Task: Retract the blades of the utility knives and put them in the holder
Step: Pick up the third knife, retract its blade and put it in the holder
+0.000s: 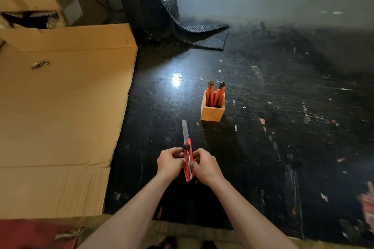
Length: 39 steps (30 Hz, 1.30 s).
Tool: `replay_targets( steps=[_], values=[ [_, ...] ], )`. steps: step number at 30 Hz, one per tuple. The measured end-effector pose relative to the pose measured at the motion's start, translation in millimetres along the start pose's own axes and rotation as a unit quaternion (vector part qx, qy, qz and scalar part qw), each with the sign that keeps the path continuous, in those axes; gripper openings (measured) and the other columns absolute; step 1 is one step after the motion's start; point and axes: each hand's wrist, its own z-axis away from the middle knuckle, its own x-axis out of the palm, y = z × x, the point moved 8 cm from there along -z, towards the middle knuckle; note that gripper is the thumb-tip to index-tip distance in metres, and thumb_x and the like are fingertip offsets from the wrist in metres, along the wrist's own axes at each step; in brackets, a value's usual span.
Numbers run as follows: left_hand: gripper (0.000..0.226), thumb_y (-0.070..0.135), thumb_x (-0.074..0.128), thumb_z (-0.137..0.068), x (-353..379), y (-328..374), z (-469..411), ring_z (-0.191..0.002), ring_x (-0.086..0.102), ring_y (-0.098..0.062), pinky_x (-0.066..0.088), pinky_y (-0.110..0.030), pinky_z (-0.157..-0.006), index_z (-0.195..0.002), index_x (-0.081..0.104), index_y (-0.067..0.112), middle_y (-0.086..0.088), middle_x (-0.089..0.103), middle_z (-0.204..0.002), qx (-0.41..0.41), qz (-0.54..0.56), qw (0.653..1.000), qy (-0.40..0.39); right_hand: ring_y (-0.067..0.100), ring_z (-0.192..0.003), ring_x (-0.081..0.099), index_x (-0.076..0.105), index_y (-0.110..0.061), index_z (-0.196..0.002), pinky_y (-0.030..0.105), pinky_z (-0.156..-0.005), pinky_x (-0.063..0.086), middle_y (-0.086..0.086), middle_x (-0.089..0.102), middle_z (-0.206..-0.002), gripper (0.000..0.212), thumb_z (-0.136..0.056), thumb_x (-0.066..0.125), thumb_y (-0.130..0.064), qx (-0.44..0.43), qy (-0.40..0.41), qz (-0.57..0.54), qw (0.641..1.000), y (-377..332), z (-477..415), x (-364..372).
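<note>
From the head camera, the red utility knife (188, 162) is gripped from both sides, above the dark table (283, 127), blade (185, 130) out and aimed away from the body (likely for safety while the slider is worked). The left hand (171, 160) and right hand (204, 164) are both curled tight around its handle. The wooden holder (212, 112), near ahead, carries two knives (214, 94) already.
</note>
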Motion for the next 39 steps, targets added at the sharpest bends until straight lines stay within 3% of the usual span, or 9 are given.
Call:
replay_targets(
  steps=[4,7,11,15,20,26,29,35,39],
  values=[
    [0.033,-0.001,0.074,-0.086,-7.1,44.6,1.0,-0.094,0.077,-0.014,0.063,-0.040,-0.086,-0.107,0.079,0.024,0.002,0.080,-0.098,0.074,0.026,0.997,-0.020,0.005,-0.080,0.072,0.063,-0.024,-0.110,0.026,-0.069,0.062,-0.006,0.070,-0.095,0.020,-0.093,0.069,-0.016,-0.060,0.047,-0.055,0.996,-28.7,4.2,-29.8],
    [0.034,-0.004,0.071,-0.087,-12.2,85.4,2.7,-0.091,0.079,-0.017,0.065,-0.040,-0.082,-0.102,0.078,0.026,-0.002,0.081,-0.101,0.117,0.054,0.991,-0.041,0.009,-0.084,0.074,0.064,-0.026,-0.107,0.036,-0.072,0.065,-0.004,0.073,-0.096,0.020,-0.091,0.071,-0.016,-0.103,0.070,-0.090,0.988,-53.2,3.6,-57.2],
    [0.038,-0.009,0.069,-0.089,-18.1,141.1,7.0,-0.093,0.079,-0.025,0.065,-0.047,-0.080,-0.114,0.074,0.019,-0.012,0.077,-0.111,0.164,0.089,0.980,-0.070,0.015,-0.085,0.076,0.064,-0.025,-0.104,0.044,-0.075,0.064,0.000,0.076,-0.096,0.020,-0.089,0.073,-0.014,-0.157,0.081,-0.127,0.976,-90.1,1.5,-97.6],
    [0.044,-0.016,0.062,-0.091,-20.1,197.6,22.4,-0.086,0.078,-0.028,0.066,-0.036,-0.068,-0.130,0.063,0.005,-0.025,0.073,-0.115,0.194,0.137,0.965,-0.115,0.022,-0.083,0.078,0.063,-0.016,-0.107,0.050,-0.075,0.064,0.008,0.076,-0.097,0.020,-0.092,0.067,-0.003,-0.206,0.087,-0.165,0.961,-126.0,5.5,-137.5],
    [0.050,-0.018,0.060,-0.091,-21.4,255.9,35.6,-0.083,0.075,-0.031,0.066,-0.039,-0.064,-0.136,0.060,0.004,-0.027,0.072,-0.117,0.232,0.160,0.950,-0.134,0.023,-0.084,0.077,0.062,-0.007,-0.110,0.047,-0.075,0.064,0.013,0.075,-0.099,0.022,-0.092,0.061,0.006,-0.254,0.108,-0.187,0.943,-165.7,23.3,-184.5],
    [0.051,-0.018,0.060,-0.091,-24.4,303.8,47.4,-0.082,0.079,-0.025,0.064,-0.035,-0.062,-0.135,0.062,0.008,-0.010,0.080,-0.099,0.289,0.165,0.934,-0.127,0.019,-0.082,0.077,0.063,-0.009,-0.113,0.037,-0.072,0.065,0.010,0.076,-0.098,0.022,-0.092,0.070,-0.007,-0.295,0.132,-0.165,0.932,-197.8,34.9,-225.4],
    [0.049,-0.018,0.061,-0.090,-23.8,322.3,53.4,-0.078,0.080,-0.022,0.063,-0.032,-0.059,-0.133,0.063,0.006,-0.005,0.081,-0.092,0.312,0.164,0.927,-0.126,0.017,-0.085,0.076,0.057,-0.026,-0.121,0.034,-0.074,0.064,0.003,0.074,-0.100,0.031,-0.094,0.070,-0.019,-0.315,0.177,-0.126,0.924,-216.8,36.0,-244.8],
    [0.052,-0.022,0.060,-0.088,-21.9,345.6,57.6,-0.089,0.074,-0.035,0.064,-0.034,-0.060,-0.135,0.062,0.001,-0.028,0.074,-0.111,0.335,0.160,0.921,-0.116,0.010,-0.092,0.067,0.065,-0.026,-0.120,0.026,-0.080,0.057,-0.004,0.069,-0.105,0.024,-0.099,0.063,-0.018,-0.379,0.269,-0.031,0.885,-256.3,51.1,-277.5],
    [0.050,-0.021,0.061,-0.089,-23.5,353.3,59.1,-0.079,0.079,-0.024,0.063,-0.033,-0.058,-0.134,0.063,0.001,-0.025,0.075,-0.111,0.342,0.171,0.916,-0.119,0.009,-0.093,0.064,0.068,-0.024,-0.115,0.018,-0.081,0.052,-0.009,0.066,-0.104,0.018,-0.099,0.063,-0.017,-0.386,0.266,-0.001,0.883,-264.3,51.1,-281.7]
  ],
)
